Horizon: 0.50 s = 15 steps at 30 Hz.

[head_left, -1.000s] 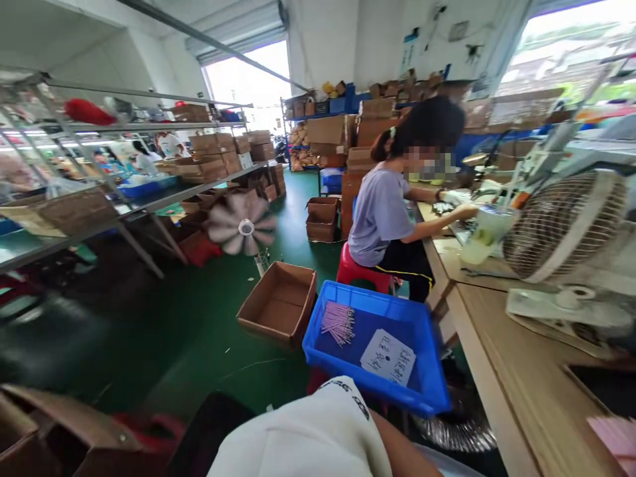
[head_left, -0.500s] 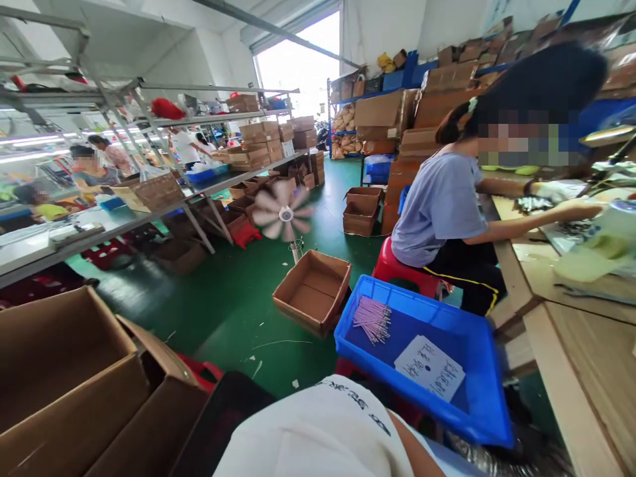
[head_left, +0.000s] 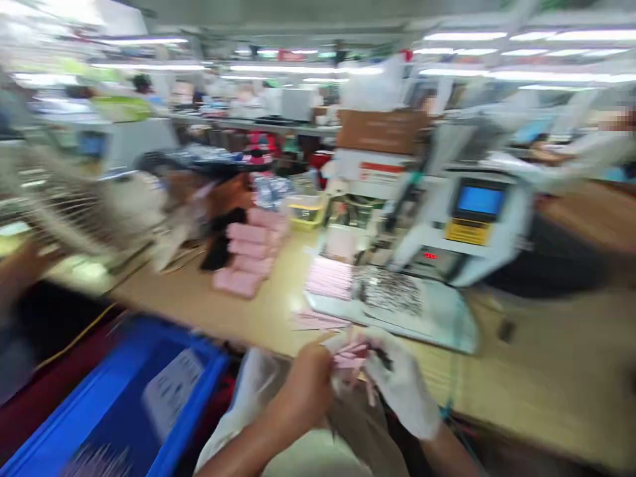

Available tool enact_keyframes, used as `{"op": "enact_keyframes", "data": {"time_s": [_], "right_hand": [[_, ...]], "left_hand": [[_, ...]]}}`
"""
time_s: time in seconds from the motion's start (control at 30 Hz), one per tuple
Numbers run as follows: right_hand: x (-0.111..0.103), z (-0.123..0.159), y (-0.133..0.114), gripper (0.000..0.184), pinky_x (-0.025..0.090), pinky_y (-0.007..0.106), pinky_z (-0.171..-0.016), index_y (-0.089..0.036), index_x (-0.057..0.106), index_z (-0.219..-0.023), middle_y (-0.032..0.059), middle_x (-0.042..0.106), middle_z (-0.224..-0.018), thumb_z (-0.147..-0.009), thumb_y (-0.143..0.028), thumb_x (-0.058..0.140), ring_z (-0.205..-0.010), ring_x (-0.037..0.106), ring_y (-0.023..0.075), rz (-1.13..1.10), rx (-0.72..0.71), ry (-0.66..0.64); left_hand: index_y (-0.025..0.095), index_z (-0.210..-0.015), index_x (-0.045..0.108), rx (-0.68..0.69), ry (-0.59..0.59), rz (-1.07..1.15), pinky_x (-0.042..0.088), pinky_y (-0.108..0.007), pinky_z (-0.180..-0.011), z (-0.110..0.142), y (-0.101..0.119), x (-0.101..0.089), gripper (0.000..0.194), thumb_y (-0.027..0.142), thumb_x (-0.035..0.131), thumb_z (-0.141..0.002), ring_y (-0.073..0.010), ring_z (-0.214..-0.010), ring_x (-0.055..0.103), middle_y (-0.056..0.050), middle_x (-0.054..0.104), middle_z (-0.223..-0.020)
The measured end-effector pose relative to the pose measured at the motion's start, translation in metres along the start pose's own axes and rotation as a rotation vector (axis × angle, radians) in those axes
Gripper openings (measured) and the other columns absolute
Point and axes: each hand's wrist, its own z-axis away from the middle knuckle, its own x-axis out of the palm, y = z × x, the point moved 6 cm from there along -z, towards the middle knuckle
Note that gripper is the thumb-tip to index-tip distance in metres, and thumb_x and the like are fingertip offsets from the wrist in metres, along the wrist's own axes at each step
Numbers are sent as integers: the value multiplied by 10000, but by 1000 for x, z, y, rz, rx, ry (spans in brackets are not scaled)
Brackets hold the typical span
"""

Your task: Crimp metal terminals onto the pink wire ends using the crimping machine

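Over my lap at the table edge, my bare left hand (head_left: 309, 377) is closed round one side of a loose bunch of thin pink sticks (head_left: 350, 356). My right hand (head_left: 403, 379), in a white glove, grips the bunch from the other side; some sticks poke out below its fingers. Motion blur hides the exact finger positions. Just beyond my hands, a few pink sticks (head_left: 318, 320) lie on the table. A row of similar pink sticks (head_left: 328, 278) rests on the machine's pale plate (head_left: 442, 315), beside a heap of small metal parts (head_left: 390, 291).
A machine with a blue screen (head_left: 479, 199) stands behind the plate. Bundled pink pieces (head_left: 247, 250) are stacked to its left, near a yellow container (head_left: 304, 211). A blue tray (head_left: 199, 397) with a written card sits lower left. At far left are a fan (head_left: 74, 199) and a person's arm.
My view has swung from the aisle and the seated co-worker to the workbench. Both my hands, holding pink sticks, are now in view; the blue tray has shifted to the lower left.
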Motion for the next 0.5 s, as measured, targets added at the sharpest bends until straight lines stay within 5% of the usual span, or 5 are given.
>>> {"op": "enact_keyframes", "data": {"time_s": [0.13, 0.27, 0.4, 0.5], "right_hand": [[-25, -3, -11, 135, 472, 276, -675, -186, 679, -872, 31, 660, -769, -827, -228, 559, -710, 607, 169, 10, -142, 53], [-49, 4, -15, 107, 447, 249, -678, -173, 663, -860, 22, 647, -794, -815, -226, 582, -731, 585, 151, -31, -178, 168], [-47, 5, -8, 97, 396, 212, -530, -168, 639, -822, -21, 570, -653, -828, -245, 580, -556, 495, 108, -203, -59, 164], [-45, 0, -13, 90, 445, 235, -631, -178, 656, -843, 5, 627, -730, -851, -238, 589, -656, 558, 131, -104, -155, 246]], "left_hand": [[262, -938, 746, 18, -65, -230, 513, -372, -869, -17, -24, 6, 315, 166, 543, -718, -279, -1022, 632, -79, 696, -1088], [242, -837, 742, 93, 20, -132, 556, -360, -711, -33, -38, 8, 201, 281, 626, -678, -280, -880, 649, -96, 704, -924], [222, -730, 700, 106, 45, -50, 549, -356, -674, -42, -42, 22, 220, 389, 557, -747, -249, -753, 646, -68, 684, -782], [208, -639, 650, 83, 58, -42, 517, -320, -619, -44, -37, 33, 223, 380, 569, -757, -211, -641, 600, -33, 636, -638]]}}
